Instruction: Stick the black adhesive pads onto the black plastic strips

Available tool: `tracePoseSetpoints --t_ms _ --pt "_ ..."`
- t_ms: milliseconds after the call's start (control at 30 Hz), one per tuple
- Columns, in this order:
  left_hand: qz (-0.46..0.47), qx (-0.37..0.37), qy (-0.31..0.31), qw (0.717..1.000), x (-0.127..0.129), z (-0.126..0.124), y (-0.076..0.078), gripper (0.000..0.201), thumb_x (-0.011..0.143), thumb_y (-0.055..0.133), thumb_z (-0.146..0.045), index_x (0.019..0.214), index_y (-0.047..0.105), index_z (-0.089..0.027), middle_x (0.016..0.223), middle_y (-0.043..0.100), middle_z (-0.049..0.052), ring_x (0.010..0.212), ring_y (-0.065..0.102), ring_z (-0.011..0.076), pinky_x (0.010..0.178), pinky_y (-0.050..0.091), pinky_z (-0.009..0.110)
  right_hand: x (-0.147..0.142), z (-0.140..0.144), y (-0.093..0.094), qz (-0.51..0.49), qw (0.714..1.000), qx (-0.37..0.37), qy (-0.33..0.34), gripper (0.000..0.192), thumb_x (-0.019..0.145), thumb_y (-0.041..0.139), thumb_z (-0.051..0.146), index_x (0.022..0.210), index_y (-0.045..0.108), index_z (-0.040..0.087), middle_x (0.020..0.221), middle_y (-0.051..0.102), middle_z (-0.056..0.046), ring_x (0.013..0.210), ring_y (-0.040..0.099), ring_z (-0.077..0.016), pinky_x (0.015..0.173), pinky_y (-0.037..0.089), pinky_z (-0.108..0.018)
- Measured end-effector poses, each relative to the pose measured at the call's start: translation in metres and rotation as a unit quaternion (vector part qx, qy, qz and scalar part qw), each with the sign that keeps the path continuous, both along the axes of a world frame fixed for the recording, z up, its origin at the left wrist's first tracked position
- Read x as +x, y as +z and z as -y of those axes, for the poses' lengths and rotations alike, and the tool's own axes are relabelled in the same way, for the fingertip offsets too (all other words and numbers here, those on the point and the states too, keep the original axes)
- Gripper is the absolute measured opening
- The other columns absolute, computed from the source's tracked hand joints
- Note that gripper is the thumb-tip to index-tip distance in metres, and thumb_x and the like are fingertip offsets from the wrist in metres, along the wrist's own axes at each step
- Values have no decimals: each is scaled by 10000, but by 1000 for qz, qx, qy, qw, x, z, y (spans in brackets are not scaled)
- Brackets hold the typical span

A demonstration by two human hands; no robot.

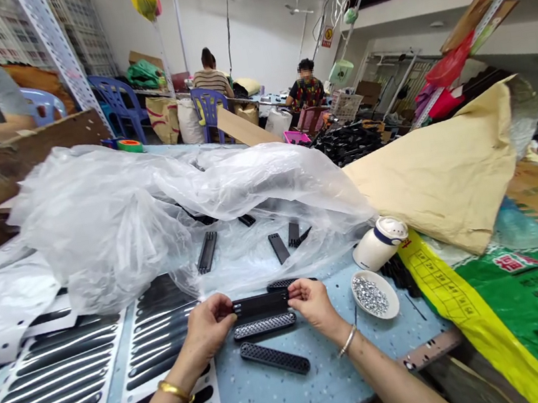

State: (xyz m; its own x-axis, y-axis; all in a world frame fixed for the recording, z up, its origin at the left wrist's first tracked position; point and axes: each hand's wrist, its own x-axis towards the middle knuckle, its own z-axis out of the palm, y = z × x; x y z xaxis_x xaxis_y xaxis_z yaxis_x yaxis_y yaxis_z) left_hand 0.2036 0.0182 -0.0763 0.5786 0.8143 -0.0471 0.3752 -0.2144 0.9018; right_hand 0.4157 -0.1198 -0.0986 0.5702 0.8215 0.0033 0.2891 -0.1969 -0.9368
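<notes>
Both my hands hold one flat black plastic strip point(261, 305) level above the blue table. My left hand point(210, 325) pinches its left end and my right hand point(313, 302) pinches its right end. Just below the strip lie two perforated black grille pieces, one point(264, 326) touching my fingers and one point(275, 357) nearer to me. Another grille piece point(281, 284) peeks out behind the strip.
A small white bowl of tiny silver screws point(374, 294) sits right of my right hand, with a white jar point(379, 243) behind it. White sheets with black slots point(54, 388) cover the left. A large clear plastic bag point(148, 206) holds more black strips. People sit at far tables.
</notes>
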Motion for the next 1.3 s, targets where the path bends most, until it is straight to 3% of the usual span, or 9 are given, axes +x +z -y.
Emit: tracePoseSetpoints --t_ms 133,333,500,667,733,867,933,1100,1300 --pt "-12 10 -13 1000 -2 1 5 401 595 572 -268 954 717 -161 728 739 21 672 694 212 678 542 319 -2 6 -2 9 1000 5 10 368 648 590 62 984 711 150 787 746 -51 720 708 -194 706 580 -314" --pt "-50 57 -45 996 -13 4 21 354 611 543 -245 887 763 -224 877 792 24 869 720 266 850 507 365 2 25 2 41 999 5 29 303 688 555 56 890 743 179 880 745 -66 810 700 -207 775 561 -333" --pt "-84 72 -63 992 -24 16 27 199 683 610 -348 753 728 -204 653 730 12 625 662 223 610 472 303 -6 40 6 49 998 -23 30 183 639 673 119 809 736 148 745 672 -48 574 595 -153 549 488 -259" --pt "-87 49 -88 991 -24 24 26 254 682 609 -340 834 738 -183 623 707 11 599 634 209 609 451 303 -25 42 9 18 998 -40 34 92 653 712 194 740 711 164 669 614 -11 593 565 -142 583 465 -254" --pt "-55 2 -81 995 -23 26 24 249 694 616 -370 812 710 -172 642 709 23 617 647 209 603 463 298 -29 40 10 -23 998 -51 39 131 691 705 279 723 669 157 615 600 -2 543 578 -141 511 445 -237" --pt "45 -201 -2 979 -23 31 15 395 669 671 -478 906 617 -167 506 614 -36 439 598 160 435 391 228 -30 40 12 -107 991 -68 33 386 767 642 520 878 606 151 513 557 40 393 572 -142 364 372 -203" --pt "32 -228 24 973 -22 35 10 398 693 642 -537 851 586 -176 415 541 -68 338 528 126 376 309 194 -30 41 13 -127 989 -70 25 460 800 584 582 947 589 146 514 569 37 368 570 -143 340 353 -197" --pt "-14 -224 25 974 -18 38 2 418 643 596 -610 684 523 -201 398 584 -23 289 527 148 315 263 186 -37 41 5 -108 992 -69 7 446 663 755 464 949 639 141 614 636 4 443 597 -138 392 417 -206" --pt "-86 -104 13 991 -25 28 4 492 699 515 -598 956 596 -186 406 635 -13 333 563 185 354 350 236 -30 39 -2 1 997 -70 -29 183 682 744 306 786 740 156 545 647 -9 467 563 -134 435 427 -216"
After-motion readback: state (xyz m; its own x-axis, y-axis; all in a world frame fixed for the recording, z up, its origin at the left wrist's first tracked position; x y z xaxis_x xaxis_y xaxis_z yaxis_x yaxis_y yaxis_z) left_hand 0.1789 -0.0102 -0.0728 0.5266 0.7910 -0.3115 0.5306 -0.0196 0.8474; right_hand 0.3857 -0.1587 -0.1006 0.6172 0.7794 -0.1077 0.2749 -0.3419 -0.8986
